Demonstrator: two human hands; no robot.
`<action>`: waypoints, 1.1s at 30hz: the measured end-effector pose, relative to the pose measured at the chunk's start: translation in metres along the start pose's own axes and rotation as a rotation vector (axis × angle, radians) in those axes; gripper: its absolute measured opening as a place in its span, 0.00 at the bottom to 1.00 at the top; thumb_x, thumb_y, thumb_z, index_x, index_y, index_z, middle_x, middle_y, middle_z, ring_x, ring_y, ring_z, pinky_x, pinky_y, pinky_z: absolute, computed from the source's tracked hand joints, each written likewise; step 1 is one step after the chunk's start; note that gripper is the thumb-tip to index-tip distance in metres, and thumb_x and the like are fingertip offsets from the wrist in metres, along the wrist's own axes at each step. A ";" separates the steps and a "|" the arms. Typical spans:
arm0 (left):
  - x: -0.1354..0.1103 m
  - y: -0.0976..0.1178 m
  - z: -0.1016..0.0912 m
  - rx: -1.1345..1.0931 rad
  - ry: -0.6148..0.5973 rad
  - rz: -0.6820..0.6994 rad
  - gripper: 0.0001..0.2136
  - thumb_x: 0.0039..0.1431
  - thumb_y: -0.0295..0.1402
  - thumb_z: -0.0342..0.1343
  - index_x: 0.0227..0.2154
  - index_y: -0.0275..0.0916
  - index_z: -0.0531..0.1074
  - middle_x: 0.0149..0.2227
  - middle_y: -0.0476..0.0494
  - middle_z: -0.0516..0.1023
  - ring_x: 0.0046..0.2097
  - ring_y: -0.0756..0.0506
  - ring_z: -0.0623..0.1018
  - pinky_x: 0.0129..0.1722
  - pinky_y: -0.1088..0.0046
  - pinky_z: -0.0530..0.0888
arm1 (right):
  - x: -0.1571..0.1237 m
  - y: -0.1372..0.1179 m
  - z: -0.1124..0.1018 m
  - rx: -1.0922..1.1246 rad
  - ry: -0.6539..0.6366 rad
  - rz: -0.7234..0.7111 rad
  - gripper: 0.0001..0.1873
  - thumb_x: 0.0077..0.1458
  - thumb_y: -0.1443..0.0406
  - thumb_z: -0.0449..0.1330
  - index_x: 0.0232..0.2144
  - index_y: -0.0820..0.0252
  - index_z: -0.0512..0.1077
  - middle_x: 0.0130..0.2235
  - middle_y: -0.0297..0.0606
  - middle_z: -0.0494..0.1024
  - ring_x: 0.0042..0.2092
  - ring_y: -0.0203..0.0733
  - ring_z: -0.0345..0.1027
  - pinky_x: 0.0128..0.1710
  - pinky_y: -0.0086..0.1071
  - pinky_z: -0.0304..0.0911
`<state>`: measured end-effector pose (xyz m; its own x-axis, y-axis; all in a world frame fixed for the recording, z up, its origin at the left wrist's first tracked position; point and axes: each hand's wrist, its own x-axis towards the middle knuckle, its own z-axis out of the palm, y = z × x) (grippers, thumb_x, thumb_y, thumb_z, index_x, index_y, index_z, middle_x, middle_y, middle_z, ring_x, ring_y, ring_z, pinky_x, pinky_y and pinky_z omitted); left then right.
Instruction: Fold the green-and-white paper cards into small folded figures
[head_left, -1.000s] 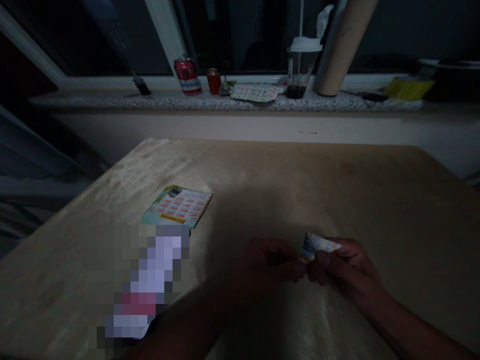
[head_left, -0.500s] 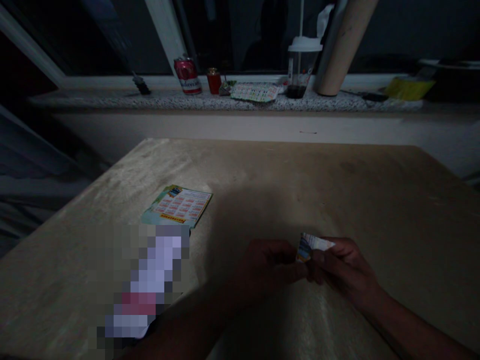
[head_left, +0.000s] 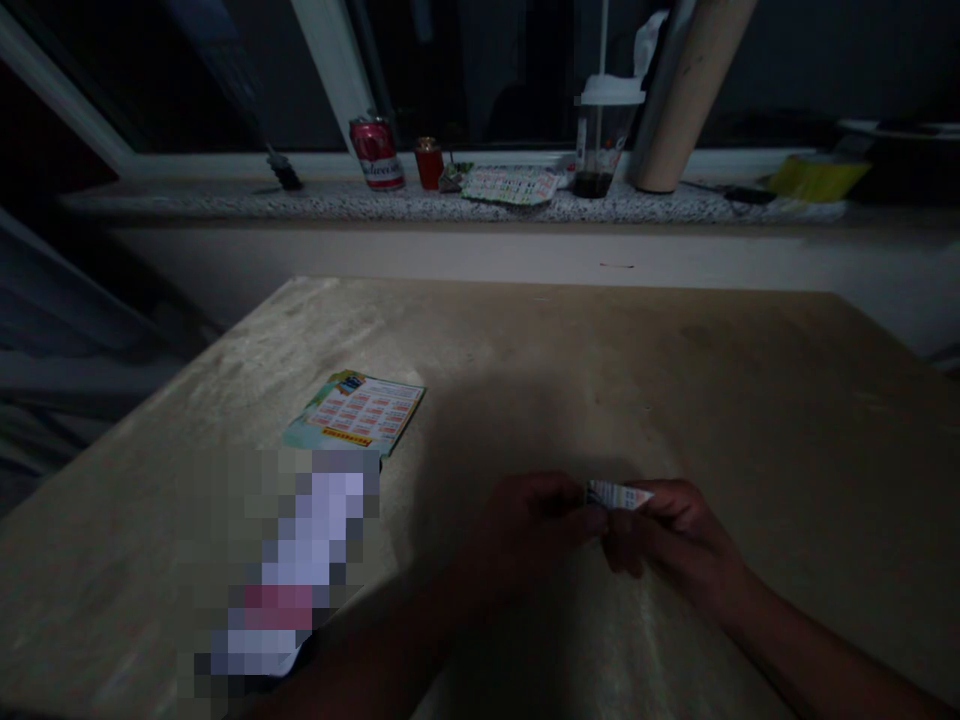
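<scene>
Between my two hands, above the near part of the table, is a small folded piece of printed paper (head_left: pixel 619 495) with a pointed right corner. My left hand (head_left: pixel 536 515) pinches its left end between thumb and fingers. On the other side, my right hand (head_left: pixel 679 530) is closed on the right end, thumb in front. The thumbs cover the paper's lower part. To the left lie printed cards (head_left: pixel 364 410) with rows of red-and-white boxes and a green edge, apart from both hands.
A pixelated oblong object (head_left: pixel 307 540) lies beside my left forearm. Along the granite sill (head_left: pixel 322 205) stand a red can (head_left: pixel 376 155), an orange-red jar (head_left: pixel 429 163), a printed packet (head_left: pixel 510 184), a lidded cup with a straw (head_left: pixel 598 140) and a cardboard tube (head_left: pixel 694 95).
The folded paper has tilted and moved slightly left and down; less of its face shows. My right hand has come closer to my left hand. The cards have not moved.
</scene>
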<state>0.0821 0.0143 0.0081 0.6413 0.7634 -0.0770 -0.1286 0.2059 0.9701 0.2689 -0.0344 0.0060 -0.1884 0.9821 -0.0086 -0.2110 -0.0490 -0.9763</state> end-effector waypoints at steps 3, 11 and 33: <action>0.001 0.001 0.000 0.010 0.105 0.000 0.16 0.58 0.44 0.65 0.27 0.34 0.77 0.24 0.47 0.77 0.27 0.49 0.75 0.31 0.74 0.70 | -0.001 0.005 0.001 -0.051 -0.018 -0.010 0.16 0.59 0.56 0.66 0.27 0.63 0.80 0.19 0.34 0.73 0.19 0.31 0.60 0.20 0.26 0.58; 0.000 -0.002 0.000 -0.080 0.161 0.048 0.13 0.56 0.41 0.65 0.27 0.34 0.76 0.25 0.48 0.75 0.29 0.50 0.72 0.32 0.74 0.68 | -0.001 0.005 0.007 -0.253 0.105 -0.179 0.12 0.60 0.60 0.66 0.28 0.60 0.80 0.24 0.35 0.78 0.24 0.35 0.69 0.23 0.27 0.65; -0.004 0.005 -0.005 0.111 0.135 0.168 0.07 0.59 0.35 0.64 0.30 0.35 0.80 0.29 0.46 0.76 0.32 0.49 0.74 0.34 0.72 0.69 | -0.001 -0.009 0.006 -0.184 0.125 -0.060 0.13 0.60 0.60 0.66 0.27 0.61 0.80 0.23 0.36 0.80 0.18 0.34 0.74 0.17 0.23 0.67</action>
<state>0.0754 0.0153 0.0121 0.5101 0.8577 0.0646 -0.1361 0.0063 0.9907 0.2651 -0.0360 0.0158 -0.0577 0.9977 0.0350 -0.0373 0.0329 -0.9988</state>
